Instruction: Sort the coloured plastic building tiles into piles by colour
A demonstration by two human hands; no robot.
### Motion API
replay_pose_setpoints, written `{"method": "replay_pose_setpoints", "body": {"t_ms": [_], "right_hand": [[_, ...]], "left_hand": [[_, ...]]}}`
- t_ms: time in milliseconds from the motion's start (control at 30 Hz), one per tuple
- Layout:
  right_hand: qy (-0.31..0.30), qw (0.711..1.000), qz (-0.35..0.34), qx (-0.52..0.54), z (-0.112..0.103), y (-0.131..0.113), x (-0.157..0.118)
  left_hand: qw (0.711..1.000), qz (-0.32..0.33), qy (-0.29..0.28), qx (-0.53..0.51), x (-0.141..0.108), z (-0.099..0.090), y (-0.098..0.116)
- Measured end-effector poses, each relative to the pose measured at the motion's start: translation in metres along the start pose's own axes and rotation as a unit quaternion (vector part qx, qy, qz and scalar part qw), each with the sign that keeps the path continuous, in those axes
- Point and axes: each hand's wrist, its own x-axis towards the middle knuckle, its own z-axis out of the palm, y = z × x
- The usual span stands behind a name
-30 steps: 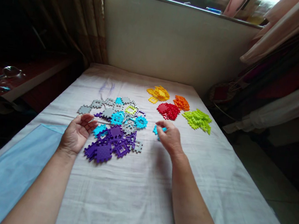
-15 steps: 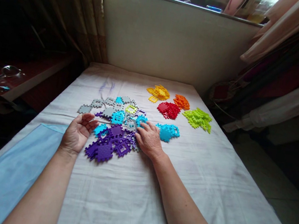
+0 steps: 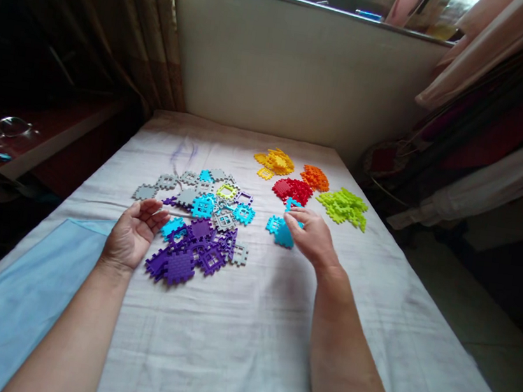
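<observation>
My right hand [image 3: 310, 233] is over the blue pile [image 3: 284, 234], its thumb and fingers pinched on a blue piece [image 3: 292, 204]. My left hand [image 3: 135, 232] rests palm up with curled, parted fingers and nothing in it, beside the mixed pieces. Close to it lie purple pieces [image 3: 181, 266] and a blue piece [image 3: 173, 229]. Farther back are grey pieces [image 3: 166, 181], a yellow-green frame [image 3: 227, 191] and more blue pieces [image 3: 244, 213]. One grey piece [image 3: 239, 255] lies at the right edge of the purple ones.
Yellow [image 3: 276, 161], orange [image 3: 316, 178], red [image 3: 292, 191] and lime green [image 3: 344, 207] piles lie at the back right of the sheet. A light blue cloth [image 3: 22, 293] covers the left side. Glasses [image 3: 14, 126] rest on a dark red surface at the left.
My right hand has moved right from the mixed pieces to the blue pile, with a blue piece in its fingers. My left hand has barely moved.
</observation>
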Motion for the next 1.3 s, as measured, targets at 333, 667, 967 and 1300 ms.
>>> {"method": "replay_pose_setpoints", "body": {"t_ms": [333,667,967,1300], "right_hand": [[-0.092,0.991,0.098,-0.024,-0.022,0.016,-0.004],[-0.113,0.987,0.088,-0.077,-0.019,0.008,-0.006],[-0.048,0.997,-0.007,-0.067,-0.003,-0.017,-0.006],[-0.123,0.973,-0.159,-0.113,0.08,-0.083,-0.043]], "left_hand": [[1.0,0.011,-0.014,0.018,0.002,-0.003,-0.001],[1.0,0.007,-0.016,0.015,0.002,-0.004,-0.001],[1.0,0.006,-0.011,0.008,-0.001,-0.001,-0.001],[1.0,0.012,-0.022,0.015,0.002,-0.005,-0.004]]}}
